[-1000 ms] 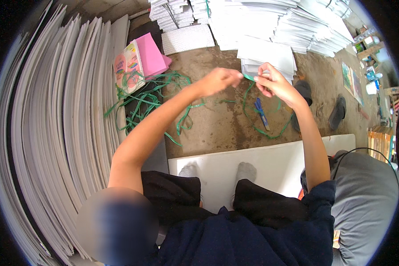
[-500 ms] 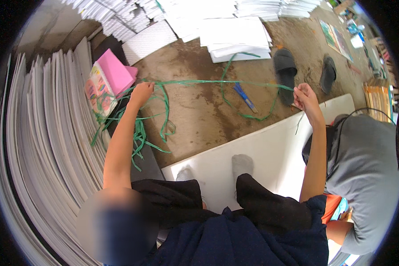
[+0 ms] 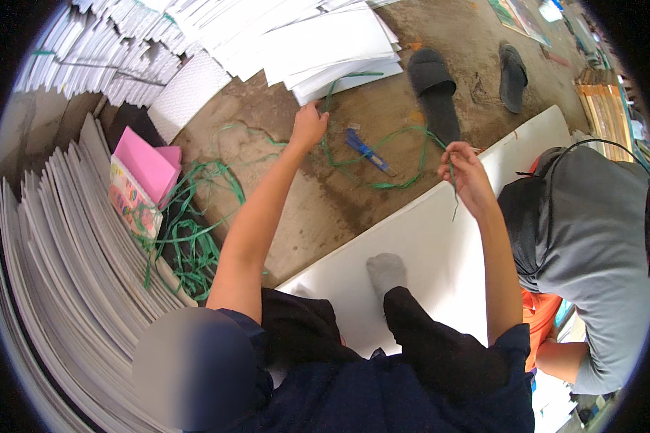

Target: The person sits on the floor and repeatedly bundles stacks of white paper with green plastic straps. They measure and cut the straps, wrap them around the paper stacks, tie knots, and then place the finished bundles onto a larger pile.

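Observation:
My right hand (image 3: 464, 172) pinches a thin green plastic ribbon (image 3: 420, 137) between its fingertips, with a short tail hanging below. From there the ribbon curves slackly over the floor around a blue utility knife (image 3: 368, 150) and up onto a stack of white sheets (image 3: 332, 47). My left hand (image 3: 310, 128) reaches to the near corner of that stack, close beside the ribbon. Its fingers look slightly apart with nothing seen in them, though the tips are partly hidden. A tangled heap of the same green ribbon (image 3: 191, 252) lies to the left of my left forearm.
Upright board-like sheets (image 3: 79, 252) line the left side, beside pink paper (image 3: 148, 166). Paper piles (image 3: 97, 54) stand at the far left. Black slippers (image 3: 435, 90) lie on the floor. Below my feet is a white board (image 3: 440, 245). A person in grey (image 3: 592, 216) bends at the right.
My left hand has moved right and away from me, leaving the ribbon it held stretched. The ribbon has gone slack onto the floor. My right hand still grips its end. The view has shifted.

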Action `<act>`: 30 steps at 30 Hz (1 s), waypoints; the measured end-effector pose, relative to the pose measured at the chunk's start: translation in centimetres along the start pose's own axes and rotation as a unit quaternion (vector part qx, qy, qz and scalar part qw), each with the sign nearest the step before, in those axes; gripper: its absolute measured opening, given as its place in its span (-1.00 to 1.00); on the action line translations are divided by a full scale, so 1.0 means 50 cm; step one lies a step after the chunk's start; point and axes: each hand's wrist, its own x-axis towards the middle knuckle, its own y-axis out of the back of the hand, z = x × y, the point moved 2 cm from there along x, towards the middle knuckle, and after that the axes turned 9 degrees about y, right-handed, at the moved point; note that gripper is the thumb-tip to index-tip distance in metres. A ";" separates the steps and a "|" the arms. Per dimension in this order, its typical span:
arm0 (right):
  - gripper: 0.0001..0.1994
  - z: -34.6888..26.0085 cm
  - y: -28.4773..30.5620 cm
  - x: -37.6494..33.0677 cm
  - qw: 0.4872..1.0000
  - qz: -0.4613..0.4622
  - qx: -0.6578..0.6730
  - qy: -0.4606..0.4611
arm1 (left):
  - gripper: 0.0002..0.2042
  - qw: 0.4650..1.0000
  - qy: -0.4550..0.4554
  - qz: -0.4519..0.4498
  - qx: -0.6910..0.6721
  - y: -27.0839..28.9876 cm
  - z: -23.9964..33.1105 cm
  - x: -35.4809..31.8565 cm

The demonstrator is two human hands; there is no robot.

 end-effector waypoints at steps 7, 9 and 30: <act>-0.74 0.005 0.003 -0.010 0.990 0.053 0.126 -0.025 | -0.66 0.989 0.144 0.041 0.014 -0.057 0.053 0.002; -0.73 0.011 0.003 -0.006 0.995 0.051 0.089 0.002 | -0.72 0.992 0.109 0.055 -0.031 -0.056 0.060 0.009; -0.73 0.019 -0.239 -0.023 0.993 0.034 -0.065 0.097 | -0.81 0.933 -0.131 -0.073 -0.326 0.150 0.248 -0.261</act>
